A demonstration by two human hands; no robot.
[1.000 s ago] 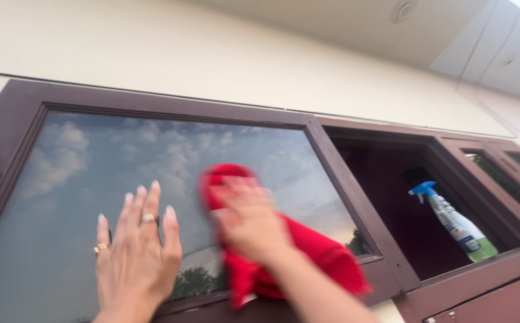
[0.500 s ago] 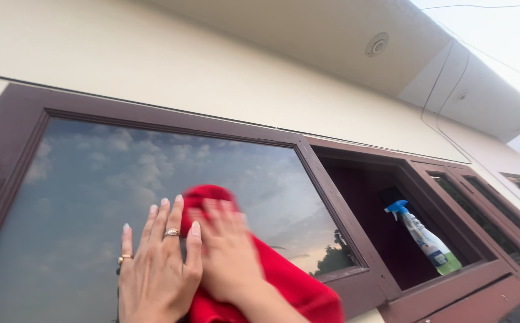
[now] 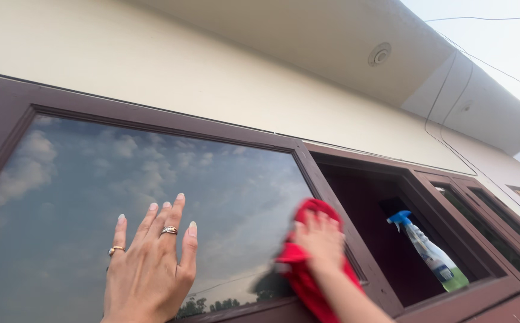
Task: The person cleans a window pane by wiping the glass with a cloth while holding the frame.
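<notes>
Head view, looking up at a dark brown window frame [image 3: 152, 122] set in a cream wall [image 3: 182, 66].

Left hand [image 3: 149, 272]: laid flat on the glass pane [image 3: 80, 197], palm to glass, fingers spread and pointing up. It grips nothing. Two rings visible, one on the little finger and one on a middle finger.

Right hand [image 3: 320, 242]: pressed flat over a red cloth [image 3: 308, 263], fingers extended, holding the cloth against the surface by pressure rather than by a closed grasp. Hand and cloth are motion-blurred. The cloth sits at the right edge of the pane, overlapping the vertical frame bar [image 3: 332, 203] that separates the pane from the open section. Part of the cloth hangs down under the wrist and forearm.

The two hands are well apart on the pane, left hand near its lower middle, right hand at its lower right.

Surroundings: the pane reflects sky, clouds and a line of trees along its lower edge. To the right of the bar the window is open and dark inside. A spray bottle [image 3: 430, 254] with a blue trigger head and green liquid stands tilted on the sill of that opening, near the right hand but not touching it. Further right, more window sections [image 3: 493, 221]. Above, a roof overhang [image 3: 343, 42] with a round fitting [image 3: 379, 54] and thin cables [image 3: 451, 143] running down the wall
</notes>
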